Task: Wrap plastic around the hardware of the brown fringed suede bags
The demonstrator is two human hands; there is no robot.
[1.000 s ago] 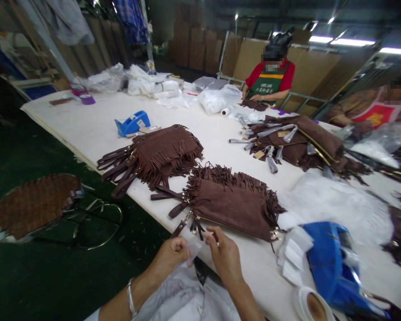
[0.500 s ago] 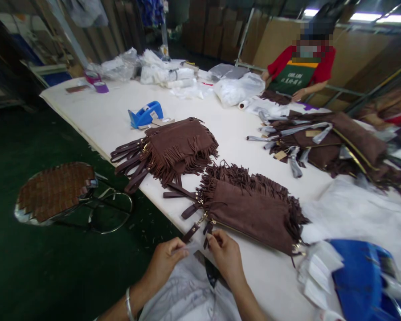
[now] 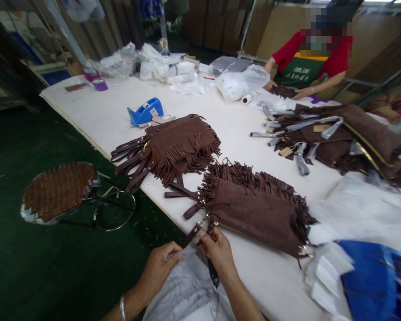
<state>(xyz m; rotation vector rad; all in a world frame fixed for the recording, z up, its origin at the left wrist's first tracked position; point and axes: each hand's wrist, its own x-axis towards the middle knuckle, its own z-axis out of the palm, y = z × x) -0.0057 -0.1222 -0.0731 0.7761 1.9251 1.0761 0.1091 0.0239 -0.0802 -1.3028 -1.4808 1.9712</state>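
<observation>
A brown fringed clutch bag (image 3: 254, 211) lies on the table edge in front of me, its brass zip along the near side. From its clasp a dark wrist strap (image 3: 191, 235) runs down towards me. My left hand (image 3: 162, 263) is closed on the strap's lower end, with thin clear plastic at the fingers. Close to the strap's clasp end, my right hand (image 3: 218, 250) pinches something small that its fingers hide. Below that hand shows a dark, pointed object (image 3: 213, 273); whether it is held I cannot tell.
A stack of fringed bags (image 3: 183, 138) and a blue tape dispenser (image 3: 146, 111) are beyond. More bags with wrapped straps (image 3: 341, 133) lie right, before a co-worker (image 3: 304, 67). A blue container (image 3: 370, 276) stands near right; a stool (image 3: 60, 191) is left.
My right hand has moved up and left, from beside the zip pull to the strap near its clasp. My left hand has shifted slightly left and down. The co-worker leans further forward.
</observation>
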